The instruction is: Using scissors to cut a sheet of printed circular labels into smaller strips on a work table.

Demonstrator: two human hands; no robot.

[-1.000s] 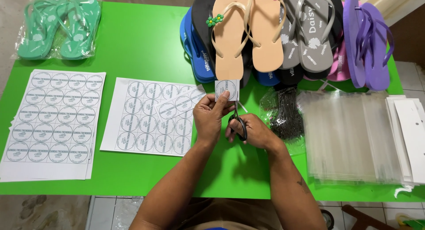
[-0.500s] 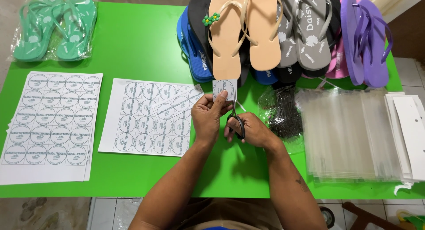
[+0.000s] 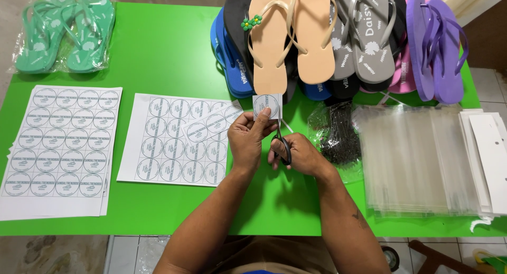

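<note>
I see the left hand (image 3: pixel 252 139) pinching a small round-printed label (image 3: pixel 266 106) upright above the table's (image 3: pixel 158 57) middle, just off the sheet of labels (image 3: pixel 177 142), so the blades can reach its edge. The right hand (image 3: pixel 298 155) is closed through the black scissors' (image 3: pixel 282 147) loops (blade gap hidden).

Small round-printed paper label (image 3: pixel 266 105) held upright; black-handled scissors (image 3: pixel 282 147) just below

Label sheets (image 3: pixel 60 147) lie left on the table (image 3: pixel 169 57), sandals (image 3: pixel 317 36) behind, plastic sleeves (image 3: pixel 417 158) right.
</note>
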